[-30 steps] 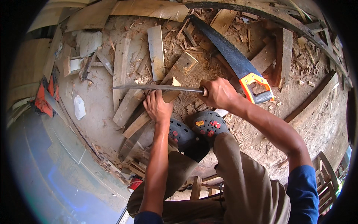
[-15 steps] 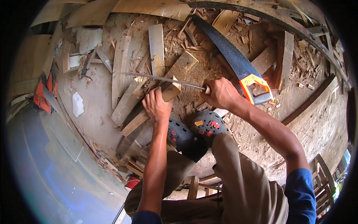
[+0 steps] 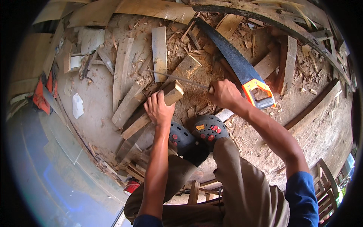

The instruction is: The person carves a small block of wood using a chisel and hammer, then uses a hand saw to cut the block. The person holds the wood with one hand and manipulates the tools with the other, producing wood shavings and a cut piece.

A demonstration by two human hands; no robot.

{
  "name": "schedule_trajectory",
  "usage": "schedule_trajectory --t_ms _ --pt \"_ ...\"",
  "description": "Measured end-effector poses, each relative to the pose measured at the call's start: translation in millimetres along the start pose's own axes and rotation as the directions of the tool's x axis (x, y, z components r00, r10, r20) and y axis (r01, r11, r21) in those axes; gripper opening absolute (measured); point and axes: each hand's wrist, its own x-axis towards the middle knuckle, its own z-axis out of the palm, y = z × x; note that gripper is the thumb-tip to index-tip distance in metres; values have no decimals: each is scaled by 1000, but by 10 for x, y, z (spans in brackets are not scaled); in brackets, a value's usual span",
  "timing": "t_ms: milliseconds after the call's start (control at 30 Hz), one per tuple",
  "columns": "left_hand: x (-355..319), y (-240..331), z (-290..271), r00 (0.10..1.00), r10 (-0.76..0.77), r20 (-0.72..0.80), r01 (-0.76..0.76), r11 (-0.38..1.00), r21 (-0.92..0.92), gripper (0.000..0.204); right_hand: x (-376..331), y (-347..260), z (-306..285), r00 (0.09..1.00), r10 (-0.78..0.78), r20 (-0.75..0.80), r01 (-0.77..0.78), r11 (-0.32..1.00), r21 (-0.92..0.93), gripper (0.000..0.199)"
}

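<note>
My left hand (image 3: 159,109) is wrapped over a squared length of wood (image 3: 174,94), which slants up to the right and has a pale, roughly cut end. My right hand (image 3: 227,94) is closed round the wooden handle of a long, thin metal blade (image 3: 181,79), seen nearly edge-on. The blade points left, passing beyond the cut end of the wood; whether they touch I cannot tell. Under the held wood another wooden block (image 3: 188,67) lies slanted. A handsaw (image 3: 231,56) with an orange and grey handle lies to the right of my right hand.
Wood offcuts (image 3: 123,72) and chips lie over the dusty floor. A white scrap (image 3: 78,106) is at the left, near an orange and black cloth (image 3: 44,94). Grey clogs (image 3: 210,129) on my feet are just below the wood. A long dark-edged plank (image 3: 264,16) curves across the far side.
The blade's tip has shifted right and its line now slopes more steeply. The right hand stays closed on the handle. The left hand and the wood have barely moved.
</note>
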Motion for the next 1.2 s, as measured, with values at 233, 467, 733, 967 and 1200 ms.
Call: schedule_trajectory --t_ms 233,467,733,967,1200 --pt "3 24 -33 1000 0 29 0 1000 12 56 -30 -36 79 1000 11 17 -11 1000 -10 26" --pt "40 19 -11 1000 0 28 0 1000 0 54 -12 -47 148 997 -57 -56 58 998 19 24" --pt "34 -1 -7 1000 22 -11 -22 1000 -19 52 7 -27 186 998 52 -45 -51 999 12 24" --pt "43 -4 -12 1000 28 1 -28 1000 -2 51 -13 -34 175 999 -30 -42 31 999 30 25" --pt "-39 -37 17 1000 13 -10 -13 1000 -14 53 -199 -254 100 990 -79 -119 88 994 69 29"
